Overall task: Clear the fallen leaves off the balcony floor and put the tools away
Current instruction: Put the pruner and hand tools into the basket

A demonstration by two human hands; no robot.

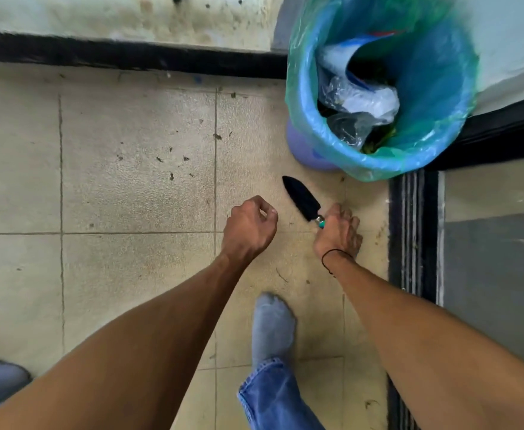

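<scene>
The balcony floor (130, 181) is laid in pale, worn beige tiles with dark grout lines, and a stained wall with a black skirting strip (124, 51) runs across the top of the frame. Small dark leaf scraps (171, 176) lie scattered over the tiles around the centre, a few more near the upper middle.

Right of centre, the right hand (338, 232) is curled round the handle of a small trowel (302, 198), gripping it firmly. The trowel's blade is black and pointed, aimed toward the upper left, with a bit of metal collar and teal handle showing just above the fist. A thin black band circles that wrist. The left hand (250, 226) hangs just beside it, fingers loosely curled, holding nothing.

In the upper right stands a bin (304, 147) lined with a blue-green plastic bag (434, 88), with crumpled clear plastic and some green leaves inside. It sits near the trowel's tip. Along the right edge runs a dark sliding-door track (409, 237). At bottom centre, a foot in a grey sock (273, 327) and a blue jeans cuff rest on the tiles.
</scene>
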